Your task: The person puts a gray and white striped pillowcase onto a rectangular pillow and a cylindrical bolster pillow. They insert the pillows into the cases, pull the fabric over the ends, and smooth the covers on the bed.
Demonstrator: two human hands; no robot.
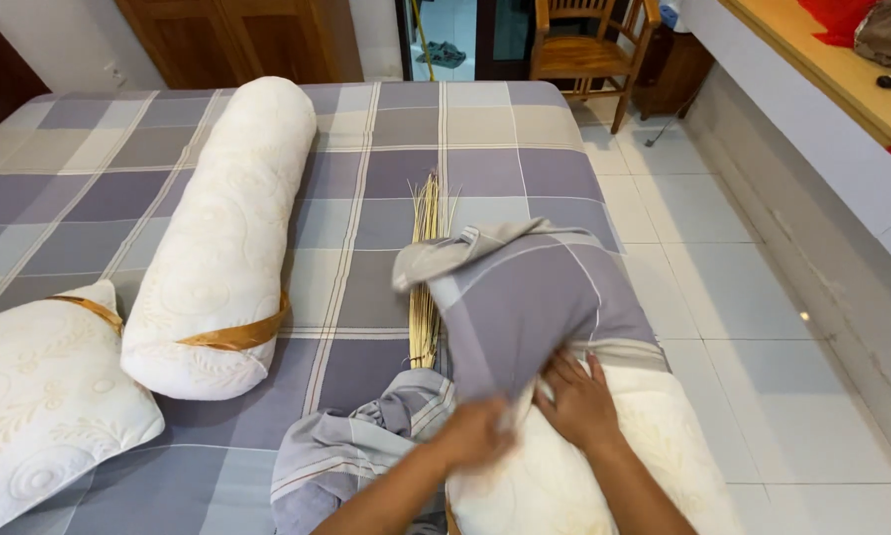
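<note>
Cotton-look checked pillowcase (535,297), grey, lilac and cream: we log it half drawn over a white quilted pillow (604,466) at the near right edge of the bed (485,139). Its closed end lies slack and folded back toward the middle of the mattress; its open hem sits under our hands.

Left hand (475,433): blurred with motion, at the hem; we cannot tell how it grips.

Right hand (577,401): fingers spread flat, pressing case against pillow, not clenched.

Handling, as we judge it: the case is light, limp and creases readily, so it is best taken at the hem corners, one per hand. The pillow is soft, bulky and springy, likely to bunch inside the cloth; hold it by its end through the fabric.

Adjacent items: a bundle of thin straw-coloured sticks (425,267) lying just beside the case; crumpled matching cloth (356,451) near our left forearm; a white bolster (222,243) with a tan band; a second white pillow (39,396) at far left.
</note>
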